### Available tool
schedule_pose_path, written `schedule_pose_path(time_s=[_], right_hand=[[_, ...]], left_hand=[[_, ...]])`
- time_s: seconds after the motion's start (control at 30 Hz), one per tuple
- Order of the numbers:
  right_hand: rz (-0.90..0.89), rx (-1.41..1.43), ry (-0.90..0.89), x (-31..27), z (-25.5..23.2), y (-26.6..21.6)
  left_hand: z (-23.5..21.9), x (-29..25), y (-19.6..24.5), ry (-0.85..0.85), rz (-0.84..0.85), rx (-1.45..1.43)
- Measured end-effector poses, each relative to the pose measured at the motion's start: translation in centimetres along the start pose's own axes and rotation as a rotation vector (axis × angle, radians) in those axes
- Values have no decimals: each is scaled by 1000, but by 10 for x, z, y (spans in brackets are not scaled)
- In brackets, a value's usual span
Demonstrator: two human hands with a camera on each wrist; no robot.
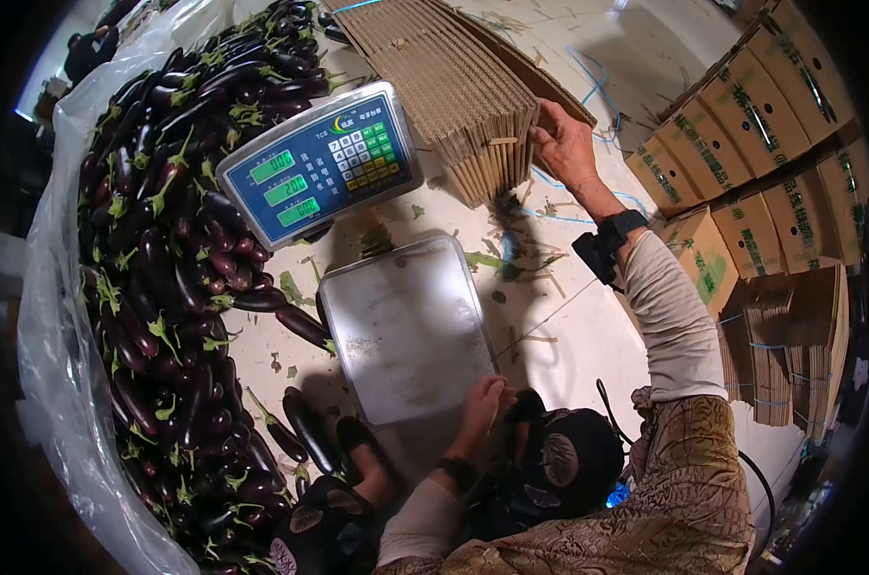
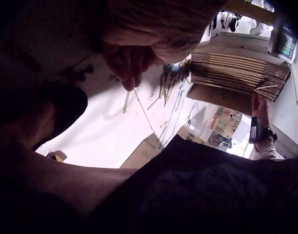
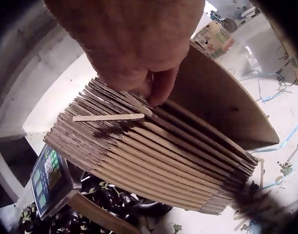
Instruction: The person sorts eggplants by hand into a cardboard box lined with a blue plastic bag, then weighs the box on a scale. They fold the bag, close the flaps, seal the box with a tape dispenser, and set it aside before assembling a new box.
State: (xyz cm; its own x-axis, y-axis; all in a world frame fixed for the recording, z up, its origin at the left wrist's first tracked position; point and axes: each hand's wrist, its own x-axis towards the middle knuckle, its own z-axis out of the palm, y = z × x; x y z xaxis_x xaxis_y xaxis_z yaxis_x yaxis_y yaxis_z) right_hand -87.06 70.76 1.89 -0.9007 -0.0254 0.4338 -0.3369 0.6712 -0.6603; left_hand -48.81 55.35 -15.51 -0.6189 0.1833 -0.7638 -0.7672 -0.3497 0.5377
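Observation:
My right hand reaches out to the end of a stack of flattened cardboard sheets on the floor. In the right wrist view its fingertips curl into the sheet edges at the top of the stack. A thin wooden stick lies across those edges. My left hand hangs with loosely curled fingers by the near corner of the scale's steel platform, holding nothing. The left wrist view shows that hand above the pale floor.
The scale's display leans against a big pile of eggplants lying on clear plastic sheeting. Printed cartons and bundles of flat cardboard stand on the right. Blue strapping and scraps litter the floor.

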Motion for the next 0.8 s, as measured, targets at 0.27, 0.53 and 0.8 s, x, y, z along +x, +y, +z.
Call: schedule_pose_path(time_s=[0.27,0.53,0.8], right_hand=[[85,-253,86,8,3,8],[71,-432,69,12,-3,-3],[188,-279,-352,-152,-158,-64]], left_hand=[[1,-4,11,-17,-53,-58],[2,-4,7,-6,-43,-99],[-11,20,-42,-87,289,-32]])
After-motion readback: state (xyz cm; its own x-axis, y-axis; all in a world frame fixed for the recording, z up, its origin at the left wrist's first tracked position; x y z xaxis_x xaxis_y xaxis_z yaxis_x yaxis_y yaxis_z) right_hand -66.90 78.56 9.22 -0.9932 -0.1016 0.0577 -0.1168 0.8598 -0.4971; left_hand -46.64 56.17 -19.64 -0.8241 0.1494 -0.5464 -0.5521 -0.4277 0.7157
